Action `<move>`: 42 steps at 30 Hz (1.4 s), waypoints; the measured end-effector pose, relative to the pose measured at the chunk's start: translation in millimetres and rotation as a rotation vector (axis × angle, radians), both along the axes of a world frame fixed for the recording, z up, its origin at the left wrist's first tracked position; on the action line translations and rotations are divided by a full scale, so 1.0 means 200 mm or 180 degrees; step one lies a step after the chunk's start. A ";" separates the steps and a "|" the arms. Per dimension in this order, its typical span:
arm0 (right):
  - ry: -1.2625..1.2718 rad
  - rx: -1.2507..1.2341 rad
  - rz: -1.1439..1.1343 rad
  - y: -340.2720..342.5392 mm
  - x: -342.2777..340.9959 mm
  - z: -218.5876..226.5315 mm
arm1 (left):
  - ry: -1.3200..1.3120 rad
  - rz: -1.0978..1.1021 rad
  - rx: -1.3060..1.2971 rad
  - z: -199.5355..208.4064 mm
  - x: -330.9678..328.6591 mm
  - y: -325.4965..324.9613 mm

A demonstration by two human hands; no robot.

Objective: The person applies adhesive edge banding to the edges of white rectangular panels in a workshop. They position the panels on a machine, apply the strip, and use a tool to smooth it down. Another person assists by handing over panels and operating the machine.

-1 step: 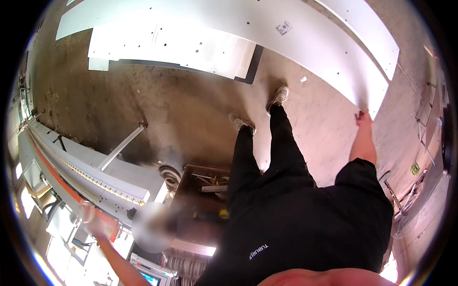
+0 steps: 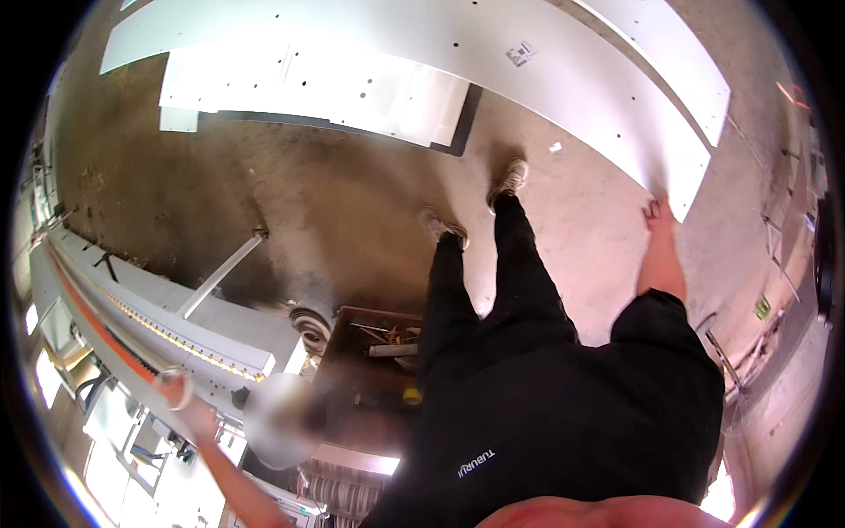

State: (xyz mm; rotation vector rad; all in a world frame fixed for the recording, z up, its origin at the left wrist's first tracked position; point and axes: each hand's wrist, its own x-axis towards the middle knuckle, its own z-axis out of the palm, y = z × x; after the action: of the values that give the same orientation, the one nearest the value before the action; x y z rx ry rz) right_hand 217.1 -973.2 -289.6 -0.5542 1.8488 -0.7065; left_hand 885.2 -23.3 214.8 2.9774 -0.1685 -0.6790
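Observation:
My right hand (image 2: 657, 214) is at the near edge of a long white panel (image 2: 563, 97), close to its right corner. Its fingers are bent in against that edge, and part of the grip is hidden. Out to the left, my left hand (image 2: 189, 409) is smeared by motion over a long machine. A pale, ring-like shape (image 2: 180, 390) shows at its fingers; I cannot make out what it is or whether it is held. Below the hand's reach runs the machine's orange strip (image 2: 114, 339).
More white panels (image 2: 352, 88) with small holes lie beyond my feet, another (image 2: 673, 53) at the far right. A metal arm (image 2: 220, 275) juts from the machine (image 2: 238, 348). Beside my legs stands a brown bin (image 2: 352, 431) with scraps; coiled strip (image 2: 310, 326) sits next to it.
My left hand has moved slightly to the right, the pale ring-like shape moving along with it. My right hand has shifted slightly left and stays at the panel's edge.

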 end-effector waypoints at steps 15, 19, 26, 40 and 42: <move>0.0803 0.0675 0.5135 1.38 1.08 0.62 | 0.1976 -0.2486 -0.0378 -1.30 -1.46 -1.07; 0.1163 0.0489 0.5458 1.39 1.12 0.65 | 0.2784 -0.1012 -0.0533 -1.19 -1.11 -1.07; 0.0034 0.0218 0.3156 0.94 1.33 0.51 | -0.1621 0.0497 0.0773 -1.34 -0.17 -0.62; -0.0694 0.0302 0.0868 0.86 1.56 0.49 | 0.1899 0.0121 -0.1843 -1.57 -1.48 -1.86; -0.0782 0.0366 0.0803 0.86 1.57 0.50 | 0.2124 -0.0118 -0.1786 -1.54 -1.59 -1.90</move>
State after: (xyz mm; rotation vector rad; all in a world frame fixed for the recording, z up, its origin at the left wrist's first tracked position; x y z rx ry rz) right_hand 531.1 -801.9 -188.7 -0.5858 1.5472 -0.4735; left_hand 566.3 -403.1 -92.2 2.1006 -0.3006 -1.3200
